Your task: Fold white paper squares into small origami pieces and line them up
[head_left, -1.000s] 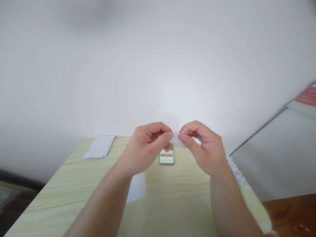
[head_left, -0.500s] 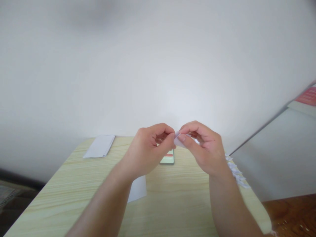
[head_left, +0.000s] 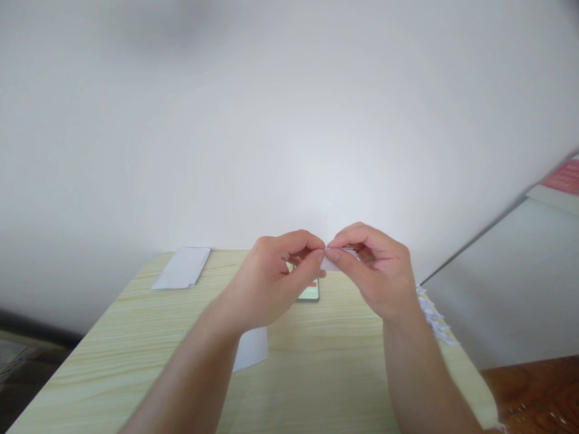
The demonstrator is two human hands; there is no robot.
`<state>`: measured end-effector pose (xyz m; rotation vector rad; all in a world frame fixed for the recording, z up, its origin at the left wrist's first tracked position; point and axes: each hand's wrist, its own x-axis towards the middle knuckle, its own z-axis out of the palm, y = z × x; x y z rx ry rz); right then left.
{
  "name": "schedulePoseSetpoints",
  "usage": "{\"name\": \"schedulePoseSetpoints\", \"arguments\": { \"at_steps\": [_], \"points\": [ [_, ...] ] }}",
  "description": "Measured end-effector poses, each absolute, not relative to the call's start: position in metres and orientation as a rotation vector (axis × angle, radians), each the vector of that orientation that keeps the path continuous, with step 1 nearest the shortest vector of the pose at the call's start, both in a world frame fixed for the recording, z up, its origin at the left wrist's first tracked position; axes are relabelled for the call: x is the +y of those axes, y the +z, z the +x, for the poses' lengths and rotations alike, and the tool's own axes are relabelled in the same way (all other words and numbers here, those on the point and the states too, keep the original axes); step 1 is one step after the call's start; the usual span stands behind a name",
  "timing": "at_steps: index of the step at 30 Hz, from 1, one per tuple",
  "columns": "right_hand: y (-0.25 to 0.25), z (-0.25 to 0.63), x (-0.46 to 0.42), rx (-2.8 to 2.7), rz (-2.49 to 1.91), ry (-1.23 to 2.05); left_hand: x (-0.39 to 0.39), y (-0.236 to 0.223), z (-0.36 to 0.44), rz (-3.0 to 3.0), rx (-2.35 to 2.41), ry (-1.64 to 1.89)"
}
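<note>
Above the light wooden table I hold both hands close together. My left hand and my right hand each pinch one end of a small folded piece of white paper with thumb and forefinger. Most of the paper is hidden by my fingers. A phone with a lit screen lies flat on the table just beneath my left fingers, partly covered by them.
A folded white sheet lies at the table's far left corner. Another white sheet shows under my left forearm. Several small folded white paper pieces line the table's right edge. A white wall stands right behind the table.
My hands have drawn closer together and dropped slightly. The paper between them shows less and looks folded smaller. My left fingers now cover more of the phone.
</note>
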<state>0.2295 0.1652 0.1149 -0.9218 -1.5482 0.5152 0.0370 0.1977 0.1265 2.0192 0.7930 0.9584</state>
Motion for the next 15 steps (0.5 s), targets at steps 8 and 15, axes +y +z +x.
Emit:
{"name": "schedulePoseSetpoints", "arguments": {
  "at_steps": [8, 15],
  "points": [
    [0.1169, 0.2272, 0.1642, -1.551, -0.908, 0.44, 0.195, 0.1286, 0.0365, 2.027, 0.764, 0.957],
    [0.111, 0.2283, 0.165, -1.428, -0.914, 0.574, 0.1954, 0.1273, 0.0379, 2.007, 0.791, 0.963]
  ]
}}
